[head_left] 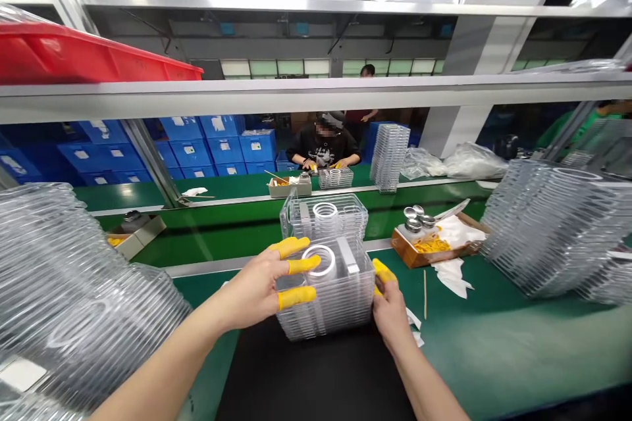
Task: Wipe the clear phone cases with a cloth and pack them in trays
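Observation:
In front of me, a stack of clear plastic covers [328,309] stands slightly tilted over a black mat [316,378]; a white ring and a pale strip show on its top. My left hand [264,283] reaches over the stack's left side with yellow-tipped fingers spread apart, lying across it near the ring. At the right edge, my right hand [388,299] has its fingers curled against the stack's side, also in yellow finger cots. Part of that grip is hidden behind the covers. Just beyond is another stack of clear covers [340,214].
Tall stacks of clear covers rise at left [83,302] and right [557,223]. A cardboard box [407,255] holds metal-capped bottles and yellow finger cots, with a wooden stick [425,295] nearby. Across the green divider [237,233], a co-worker [326,145] sits. A metal rail [316,95] crosses overhead.

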Demonstrator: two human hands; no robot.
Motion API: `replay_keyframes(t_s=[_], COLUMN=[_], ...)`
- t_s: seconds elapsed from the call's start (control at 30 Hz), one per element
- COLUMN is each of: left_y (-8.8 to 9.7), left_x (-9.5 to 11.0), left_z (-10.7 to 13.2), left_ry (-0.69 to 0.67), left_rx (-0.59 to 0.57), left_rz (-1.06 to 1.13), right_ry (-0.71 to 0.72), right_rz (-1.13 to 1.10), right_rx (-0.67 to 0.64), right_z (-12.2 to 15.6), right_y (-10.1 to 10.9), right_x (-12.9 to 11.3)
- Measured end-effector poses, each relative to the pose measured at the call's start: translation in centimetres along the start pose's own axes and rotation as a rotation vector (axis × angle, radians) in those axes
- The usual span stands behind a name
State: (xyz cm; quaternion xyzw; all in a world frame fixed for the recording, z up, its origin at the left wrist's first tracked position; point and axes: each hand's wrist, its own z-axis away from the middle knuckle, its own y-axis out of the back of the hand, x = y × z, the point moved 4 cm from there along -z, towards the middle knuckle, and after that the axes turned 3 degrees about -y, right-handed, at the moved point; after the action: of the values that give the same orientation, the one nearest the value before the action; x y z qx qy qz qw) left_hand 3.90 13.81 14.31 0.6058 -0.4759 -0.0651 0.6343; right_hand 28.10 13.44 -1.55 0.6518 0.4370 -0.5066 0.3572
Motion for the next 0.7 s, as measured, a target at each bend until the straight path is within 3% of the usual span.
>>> replay_keyframes(t_s=[0.1, 0.2, 0.3, 0.4, 0.5, 0.6, 0.7], left_y=[-0.9, -1.2, -1.1, -0.9, 0.2, 0.9, -1.6], left_x=[1.2, 1.2, 0.6, 0.7, 2.3, 4.4, 5.0], left_z=[-1.0, -1.2, -1.2, -1.7, -1.4, 1.7, 6.4], left_ry=[-0.068, -0.035, 0.043, 0.056, -0.046, -0.183, -0.268], left_rx=[-0.044, -0.061, -0.065, -0.058, 0.085, 0.29, 0.351], left_rz=[-0.09, -0.098, -0.145, -0.218, -0.284, -0.368, -0.402], right_ry=[0.04, 0.058, 0.091, 0.142, 0.155, 0.111, -0.004], right_rz=[0.138, 0.299, 0.445, 0.517, 0.52, 0.455, 0.319], right_rx=[0.062, 0.1, 0.018, -0.149, -0.237, -0.248, -0.224], right_z=[-0.2, 1.8, 4.4, 5.9, 5.7, 5.0, 4.9], right_y=[4.3, 9.0, 11.7, 11.5, 10.4, 9.7, 9.7], right_x=[-1.0, -2.0, -2.4, -1.8, -0.8, -0.1, 0.0])
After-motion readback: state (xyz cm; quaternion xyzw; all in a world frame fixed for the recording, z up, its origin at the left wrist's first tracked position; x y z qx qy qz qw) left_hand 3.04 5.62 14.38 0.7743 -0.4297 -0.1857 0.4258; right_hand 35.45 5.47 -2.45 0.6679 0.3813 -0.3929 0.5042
